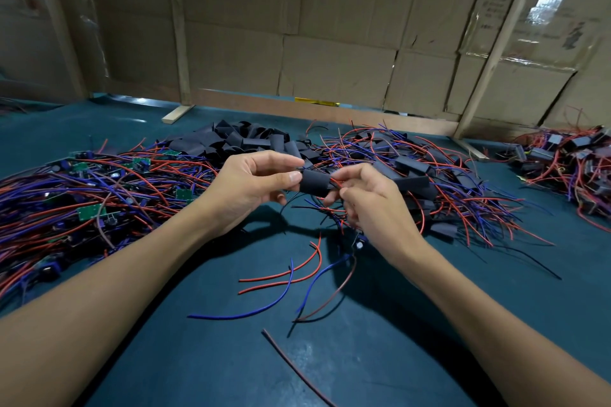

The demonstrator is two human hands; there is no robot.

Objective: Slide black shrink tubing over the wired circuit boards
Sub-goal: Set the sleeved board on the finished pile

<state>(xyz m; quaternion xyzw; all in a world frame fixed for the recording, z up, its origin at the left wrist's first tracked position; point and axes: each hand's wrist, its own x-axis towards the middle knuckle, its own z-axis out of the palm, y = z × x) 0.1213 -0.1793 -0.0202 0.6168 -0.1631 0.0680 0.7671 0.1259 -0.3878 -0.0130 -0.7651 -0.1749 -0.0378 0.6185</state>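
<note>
Holding one piece of black shrink tubing [314, 181] above the teal table [211, 357], the person works at mid-frame. The left hand [244, 188] pinches the tube's left end between thumb and fingertips. The right hand [367, 198] has its fingers curled at the tube's right end, pinching the red wires [335, 182] that emerge there. The tube's long axis runs roughly left to right, nearly level, its right end pointing toward the right hand. Whether a circuit board sits inside cannot be told.

Below the right hand hangs one small component [359, 244] with red and blue leads [297, 277] trailing onto the table; the exact lead count is unclear owing to blur. One separate dark red wire [291, 363] lies on the table nearer the camera.

Four heaps are visible: bare green circuit boards with red and blue wires [89, 188] at left; loose black tubing pieces [244, 140] at centre rear; sleeved boards with wires [413, 172] just right of the hands; a further sleeved heap [568, 158] at far right, well apart. Individual items in each heap are too many and too tangled to count.

Cardboard panels [330, 26] and wooden battens form the backdrop.
</note>
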